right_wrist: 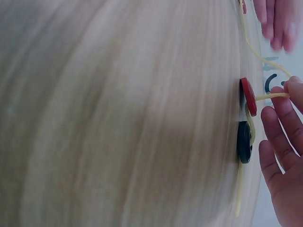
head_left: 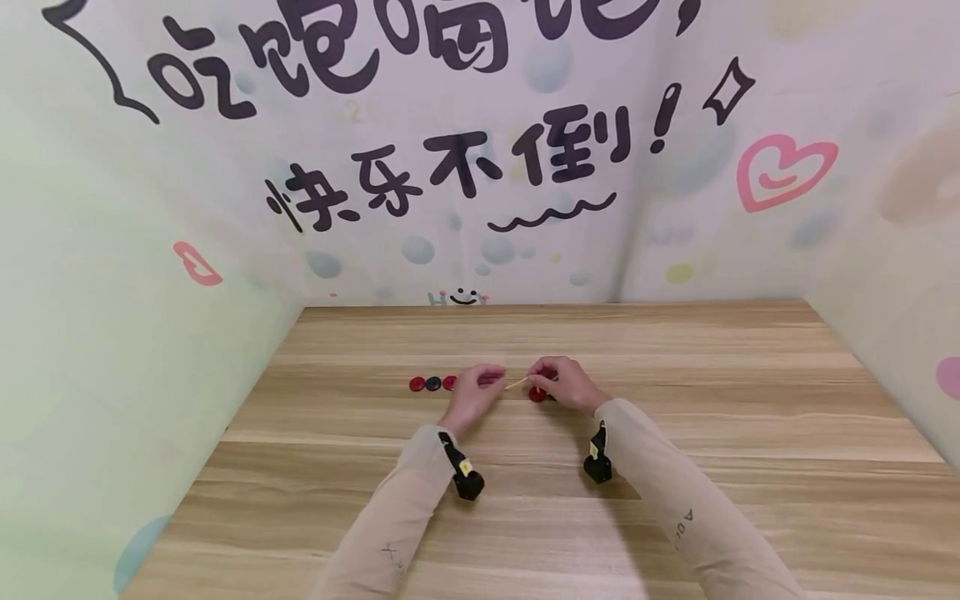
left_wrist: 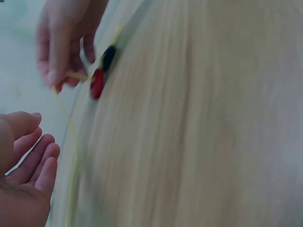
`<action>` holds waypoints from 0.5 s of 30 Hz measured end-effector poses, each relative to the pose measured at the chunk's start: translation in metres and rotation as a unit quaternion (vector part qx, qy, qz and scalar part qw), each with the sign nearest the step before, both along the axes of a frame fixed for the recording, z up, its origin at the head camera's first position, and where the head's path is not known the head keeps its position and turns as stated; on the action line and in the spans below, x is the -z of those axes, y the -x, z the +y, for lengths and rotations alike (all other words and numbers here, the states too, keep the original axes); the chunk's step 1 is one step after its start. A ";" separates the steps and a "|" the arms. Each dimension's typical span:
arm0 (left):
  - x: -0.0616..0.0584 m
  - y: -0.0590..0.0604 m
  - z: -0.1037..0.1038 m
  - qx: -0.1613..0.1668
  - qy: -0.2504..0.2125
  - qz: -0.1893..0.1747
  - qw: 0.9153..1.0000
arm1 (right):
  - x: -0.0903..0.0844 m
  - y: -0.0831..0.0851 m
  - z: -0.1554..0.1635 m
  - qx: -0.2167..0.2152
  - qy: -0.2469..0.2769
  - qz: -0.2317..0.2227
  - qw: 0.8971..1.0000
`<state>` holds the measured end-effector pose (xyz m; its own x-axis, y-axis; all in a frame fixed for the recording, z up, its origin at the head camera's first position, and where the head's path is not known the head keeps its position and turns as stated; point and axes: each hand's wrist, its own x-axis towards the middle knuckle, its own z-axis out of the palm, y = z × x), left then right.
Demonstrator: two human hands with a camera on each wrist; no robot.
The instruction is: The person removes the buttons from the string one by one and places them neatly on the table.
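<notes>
My right hand [head_left: 568, 385] pinches a yellow string [right_wrist: 272, 96] between thumb and fingertip. From that pinch the string runs to a red button [right_wrist: 248, 97] and on to a black button [right_wrist: 244, 142], with a tail trailing past it. Both discs stand tilted on edge in the right wrist view. To the left, my left hand [head_left: 475, 395] hovers with loosely bent fingers and nothing between them. Beside it in the left wrist view, a length of the string [left_wrist: 73, 156] stretches down from the right hand.
Left of the left hand, a red button [head_left: 417, 384], a black button [head_left: 433, 383] and another red button [head_left: 449, 382] lie in a row on the wooden table [head_left: 360, 333]. A printed wall covering [head_left: 525, 267] rises behind the table's far edge.
</notes>
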<state>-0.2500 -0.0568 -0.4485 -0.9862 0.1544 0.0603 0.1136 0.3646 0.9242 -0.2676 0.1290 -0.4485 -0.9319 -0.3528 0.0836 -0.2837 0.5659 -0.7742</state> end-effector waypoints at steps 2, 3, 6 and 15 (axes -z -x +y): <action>0.003 -0.001 0.009 0.019 0.014 0.003 1.000 | 0.000 0.000 -0.001 -0.002 0.000 0.004 1.000; 0.004 -0.002 0.013 0.024 0.023 0.007 0.999 | 0.000 0.000 -0.001 -0.002 0.000 0.006 1.000; 0.008 -0.004 0.020 0.037 0.036 0.031 0.998 | 0.001 0.001 -0.002 0.000 0.003 0.010 1.000; 0.007 -0.003 0.022 0.025 0.045 0.047 0.998 | 0.002 0.002 -0.002 0.000 0.004 0.005 1.000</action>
<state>-0.2469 -0.0344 -0.4551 -0.9676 0.2125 0.1366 0.2191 0.4372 0.8722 -0.2697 0.1275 -0.4502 -0.9307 -0.3529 0.0959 -0.2920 0.5591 -0.7760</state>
